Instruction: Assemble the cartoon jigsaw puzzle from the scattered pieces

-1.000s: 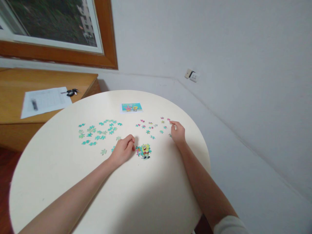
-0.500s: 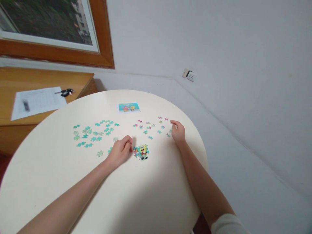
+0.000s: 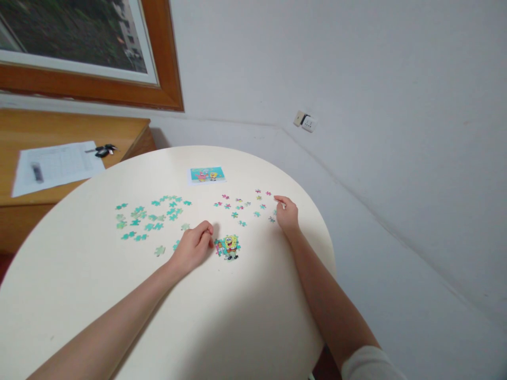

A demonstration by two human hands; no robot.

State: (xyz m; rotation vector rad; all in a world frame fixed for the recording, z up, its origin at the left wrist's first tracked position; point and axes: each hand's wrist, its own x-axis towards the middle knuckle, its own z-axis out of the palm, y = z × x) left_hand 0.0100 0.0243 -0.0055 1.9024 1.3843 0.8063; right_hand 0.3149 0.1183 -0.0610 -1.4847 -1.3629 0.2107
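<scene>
A small joined patch of puzzle (image 3: pixel 227 247) with a yellow cartoon figure lies on the round cream table (image 3: pixel 222 316). My left hand (image 3: pixel 193 246) rests just left of it, fingers curled and pinched together at the patch's edge. What they hold, if anything, is hidden. My right hand (image 3: pixel 287 214) lies at the table's right side with fingertips pinched beside loose pink and teal pieces (image 3: pixel 241 205). Whether a piece is between them I cannot make out. Several loose teal pieces (image 3: pixel 152 215) are spread to the left.
A small picture card (image 3: pixel 206 174) lies at the far side of the table. A wooden desk (image 3: pixel 130 132) behind on the left carries a paper sheet (image 3: pixel 55 166) and keys (image 3: pixel 101 151). White walls with a socket (image 3: pixel 304 121) stand close on the right.
Both hands stay almost where they were. The view has drifted a little, so everything sits slightly further left in the picture.
</scene>
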